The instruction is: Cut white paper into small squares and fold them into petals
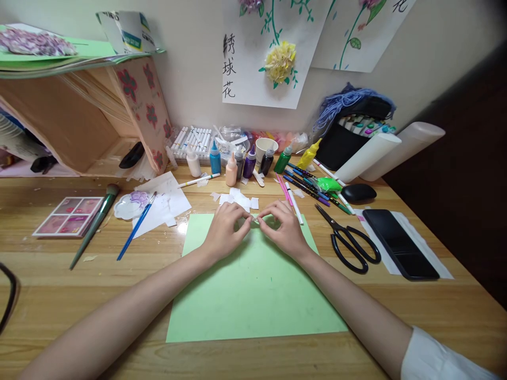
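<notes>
Above the upper part of a green paper sheet (253,295), my left hand (227,227) and my right hand (283,227) meet fingertip to fingertip. Between them they pinch a small white piece of paper (254,218), mostly hidden by the fingers. Both hands are closed, thumbs against forefingers. Just beyond the fingers lie several cut white paper pieces (238,198). Black-handled scissors (348,240) rest to the right of my right hand, blades partly apart. A white marker (293,203) and pink sticks (283,186) lie close to that hand.
Paint bottles (249,162) and a paper cup (266,149) line the back. At left are a paintbrush (137,227), a makeup brush (94,227), a palette (69,216) and white paper (162,203). At right lie pens (309,184), a mouse (358,193) and a phone (400,244).
</notes>
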Demonstrator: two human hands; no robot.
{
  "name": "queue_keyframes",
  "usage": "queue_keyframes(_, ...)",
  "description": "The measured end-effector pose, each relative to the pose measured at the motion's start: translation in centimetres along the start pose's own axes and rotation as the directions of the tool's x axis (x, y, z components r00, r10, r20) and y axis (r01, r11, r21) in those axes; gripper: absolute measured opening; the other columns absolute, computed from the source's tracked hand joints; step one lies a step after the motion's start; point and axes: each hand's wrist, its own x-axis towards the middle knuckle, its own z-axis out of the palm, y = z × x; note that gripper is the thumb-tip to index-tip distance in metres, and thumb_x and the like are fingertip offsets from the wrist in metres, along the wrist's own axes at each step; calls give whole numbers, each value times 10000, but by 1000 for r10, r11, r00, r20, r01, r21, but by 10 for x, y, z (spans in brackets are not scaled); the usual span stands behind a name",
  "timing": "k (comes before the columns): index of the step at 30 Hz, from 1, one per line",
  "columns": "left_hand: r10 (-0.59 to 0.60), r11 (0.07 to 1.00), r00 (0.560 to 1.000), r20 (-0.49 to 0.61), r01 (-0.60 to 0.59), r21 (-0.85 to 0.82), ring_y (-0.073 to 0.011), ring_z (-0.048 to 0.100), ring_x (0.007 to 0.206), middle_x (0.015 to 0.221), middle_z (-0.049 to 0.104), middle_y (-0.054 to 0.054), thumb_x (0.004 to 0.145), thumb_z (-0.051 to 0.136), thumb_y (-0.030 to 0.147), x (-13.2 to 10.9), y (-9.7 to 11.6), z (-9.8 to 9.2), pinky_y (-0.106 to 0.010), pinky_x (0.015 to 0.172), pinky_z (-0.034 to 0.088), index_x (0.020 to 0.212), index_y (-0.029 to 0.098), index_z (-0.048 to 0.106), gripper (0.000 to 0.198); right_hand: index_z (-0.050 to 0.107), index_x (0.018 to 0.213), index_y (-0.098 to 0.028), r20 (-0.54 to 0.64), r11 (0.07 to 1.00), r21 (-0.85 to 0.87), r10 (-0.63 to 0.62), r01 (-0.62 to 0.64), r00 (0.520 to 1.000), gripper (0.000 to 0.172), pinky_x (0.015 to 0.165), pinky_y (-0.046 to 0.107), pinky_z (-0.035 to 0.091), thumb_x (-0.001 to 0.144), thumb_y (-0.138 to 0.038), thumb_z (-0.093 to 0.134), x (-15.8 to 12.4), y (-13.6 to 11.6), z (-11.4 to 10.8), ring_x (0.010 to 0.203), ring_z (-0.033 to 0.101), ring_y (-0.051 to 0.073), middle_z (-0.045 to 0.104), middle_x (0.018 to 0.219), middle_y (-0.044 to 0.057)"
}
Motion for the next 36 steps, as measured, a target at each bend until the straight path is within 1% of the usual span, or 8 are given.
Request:
queue_keyframes(4,1,1000,1000,4,-1,-4,-190,497,862,853,597,-43,874,481,269,0,-1,0,-345,780,397,813,184,603,160,614,765,-226,4,1000,-18,-21,21,1000,51,774,362,410,774,-178,600,0,-1,0,823,529,207,586,788,22)
queue_keyframes(10,11,1000,1000,7,-10,-18,-192,502,854,847,605,-49,871,479,249,0,-1,0,-347,773,401,809,190,614,159,612,763,-232,-1,1000,-13,-12,12,1000,60,777,376,419,772,-176,591,0,-1,0,826,537,212,594,796,24)
queue_keyframes(19,20,999,1000,-17,-20,-25,-187,511,851,832,604,-42,846,525,245,0,-1,-1,-329,774,403,805,190,634,129,611,763,-226,0,1000,-19,-19,19,1000,55,783,367,411,779,-176,594,0,-2,0,833,535,207,588,799,22)
queue_keyframes(26,4,999,999,-44,-6,-46,-182,516,829,815,606,-36,833,541,239,0,0,-1,-328,768,406,785,191,616,101,606,777,-231,-16,999,-20,-32,32,999,54,770,368,419,782,-179,592,-1,-3,-1,833,526,210,577,799,26)
queue_keyframes(32,4,999,999,-44,-7,-52,-178,517,837,821,604,-31,825,550,217,0,-2,0,-320,760,403,793,192,623,83,615,830,-239,-17,995,-52,-84,83,996,63,765,374,421,780,-205,598,-2,-8,-1,822,531,211,570,813,31)
queue_keyframes(36,3,999,999,-43,-6,-53,-178,516,826,815,603,-28,818,564,224,0,-4,1,-321,755,404,795,197,633,78,615,829,-245,-14,994,-63,-90,89,996,76,768,376,416,781,-192,586,-2,-8,0,818,537,209,573,812,26)
